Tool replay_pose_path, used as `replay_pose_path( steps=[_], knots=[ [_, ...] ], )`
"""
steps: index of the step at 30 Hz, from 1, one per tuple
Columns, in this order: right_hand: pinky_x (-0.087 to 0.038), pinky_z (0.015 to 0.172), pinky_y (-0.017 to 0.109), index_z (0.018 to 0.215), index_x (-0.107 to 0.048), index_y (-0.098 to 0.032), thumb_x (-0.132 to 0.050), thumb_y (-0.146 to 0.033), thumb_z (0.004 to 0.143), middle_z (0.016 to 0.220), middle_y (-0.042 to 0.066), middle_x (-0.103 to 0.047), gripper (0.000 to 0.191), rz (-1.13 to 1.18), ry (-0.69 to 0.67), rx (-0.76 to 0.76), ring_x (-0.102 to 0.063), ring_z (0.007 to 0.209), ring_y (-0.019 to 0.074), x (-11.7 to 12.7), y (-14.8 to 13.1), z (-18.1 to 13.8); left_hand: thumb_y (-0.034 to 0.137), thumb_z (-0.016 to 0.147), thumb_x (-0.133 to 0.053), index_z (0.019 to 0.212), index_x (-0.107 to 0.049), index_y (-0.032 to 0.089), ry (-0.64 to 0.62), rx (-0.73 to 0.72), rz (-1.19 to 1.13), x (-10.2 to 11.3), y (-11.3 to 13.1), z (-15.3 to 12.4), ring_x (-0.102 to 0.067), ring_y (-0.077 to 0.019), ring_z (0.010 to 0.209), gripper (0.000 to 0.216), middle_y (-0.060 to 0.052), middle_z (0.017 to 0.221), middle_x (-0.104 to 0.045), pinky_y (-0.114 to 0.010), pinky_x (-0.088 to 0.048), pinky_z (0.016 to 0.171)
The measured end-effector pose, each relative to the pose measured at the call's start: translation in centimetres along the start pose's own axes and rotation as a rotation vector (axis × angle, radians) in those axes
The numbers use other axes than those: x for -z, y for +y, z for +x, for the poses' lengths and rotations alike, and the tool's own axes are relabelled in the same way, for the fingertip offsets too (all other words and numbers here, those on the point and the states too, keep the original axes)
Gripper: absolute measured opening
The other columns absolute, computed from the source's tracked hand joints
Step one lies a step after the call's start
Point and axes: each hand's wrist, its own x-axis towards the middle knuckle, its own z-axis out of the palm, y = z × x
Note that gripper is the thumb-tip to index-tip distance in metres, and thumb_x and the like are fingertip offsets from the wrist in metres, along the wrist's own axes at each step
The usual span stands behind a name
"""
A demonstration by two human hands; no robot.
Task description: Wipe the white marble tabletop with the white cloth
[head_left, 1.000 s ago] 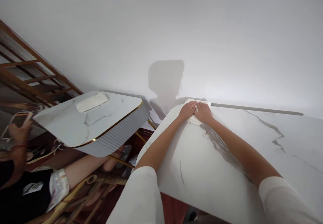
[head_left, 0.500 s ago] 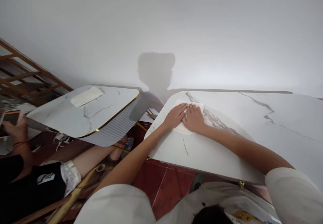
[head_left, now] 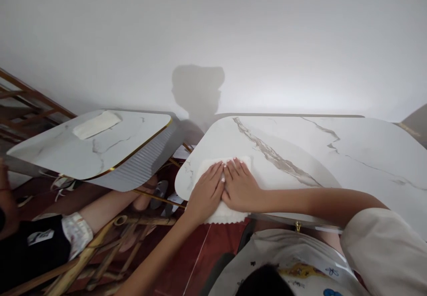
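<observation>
Both my hands lie flat, side by side, on a white cloth (head_left: 223, 213) at the near left corner of a white marble table (head_left: 300, 153). My left hand (head_left: 205, 190) has its fingers stretched out on the cloth's left half. Touching it on the right, my right hand (head_left: 240, 190) is also spread flat. The cloth's near edge hangs a little over the table's front edge.
A smaller marble table (head_left: 110, 149) with a gold rim stands to the left, with a folded white cloth (head_left: 96, 124) on top. Another person sits at lower left, with a bare leg (head_left: 106, 207) under that table. A wooden frame (head_left: 110, 251) and red floor (head_left: 196, 251) lie below. White wall behind.
Both hands have slid the cloth from the table's far edge by the wall towards me, to the near left corner. The other person's phone has left the view.
</observation>
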Motion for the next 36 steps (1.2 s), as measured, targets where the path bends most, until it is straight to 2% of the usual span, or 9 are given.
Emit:
replay_pose_path(
  steps=[5, 10, 16, 21, 30, 36],
  knots=[
    [-0.016, 0.115, 0.046, 0.139, -0.038, 0.005, -0.042, -0.033, 0.088, 0.146, 0.022, -0.036, 0.063, -0.039, -0.027, -0.02, -0.024, 0.139, 0.0321, 2.0, 2.9, -2.3, 0.032, 0.095, -0.022, 0.142, -0.037, 0.013, -0.026, 0.013, 0.006, -1.0, 4.2, 1.7, -0.03, -0.0226, 0.139, 0.053, -0.011, 0.147, -0.039, -0.045, -0.028, 0.114],
    [-0.02, 0.113, 0.045, 0.139, -0.038, 0.004, -0.039, -0.034, 0.09, 0.145, 0.021, -0.037, 0.062, -0.101, -0.04, -0.064, -0.029, 0.136, 0.0309, 3.0, 6.6, -1.1, 0.03, 0.094, -0.023, 0.139, -0.039, 0.011, -0.05, -0.014, 0.008, -2.3, 5.1, 6.2, -0.03, -0.0217, 0.138, 0.052, -0.011, 0.147, -0.039, -0.041, -0.026, 0.115],
    [-0.019, 0.113, 0.042, 0.141, -0.036, 0.001, -0.038, -0.035, 0.091, 0.147, 0.018, -0.037, 0.061, -0.13, -0.065, -0.077, -0.03, 0.136, 0.0289, 3.2, 11.7, 2.9, 0.027, 0.091, -0.028, 0.136, -0.044, 0.007, -0.013, 0.014, -0.035, -4.0, 3.7, 12.5, -0.033, -0.0213, 0.137, 0.051, -0.011, 0.145, -0.042, -0.039, -0.025, 0.115],
    [-0.017, 0.113, 0.041, 0.141, -0.036, 0.0, -0.039, -0.036, 0.092, 0.147, 0.017, -0.036, 0.061, -0.135, -0.071, -0.097, -0.029, 0.136, 0.0279, 2.8, 15.0, 6.9, 0.028, 0.088, -0.033, 0.132, -0.049, 0.013, 0.018, 0.083, -0.123, -4.6, 1.8, 16.9, -0.036, -0.0192, 0.135, 0.049, -0.007, 0.143, -0.045, -0.036, -0.026, 0.115],
    [-0.013, 0.112, 0.042, 0.141, -0.036, -0.001, -0.04, -0.037, 0.092, 0.148, 0.017, -0.035, 0.061, -0.097, -0.033, -0.158, -0.027, 0.137, 0.0282, 1.4, 19.5, 12.6, 0.026, 0.09, -0.03, 0.131, -0.05, 0.016, 0.039, 0.005, -0.09, -6.2, -2.0, 23.5, -0.039, -0.018, 0.133, 0.047, -0.004, 0.141, -0.048, -0.035, -0.028, 0.114],
    [-0.015, 0.111, 0.042, 0.141, -0.036, -0.002, -0.038, -0.037, 0.092, 0.148, 0.017, -0.035, 0.06, -0.094, -0.027, -0.171, -0.027, 0.137, 0.0286, 1.4, 22.4, 14.5, 0.023, 0.089, -0.027, 0.131, -0.05, 0.011, 0.033, 0.002, -0.041, -7.6, -2.8, 27.1, -0.039, -0.019, 0.132, 0.049, -0.007, 0.141, -0.048, -0.034, -0.028, 0.113]
  ],
)
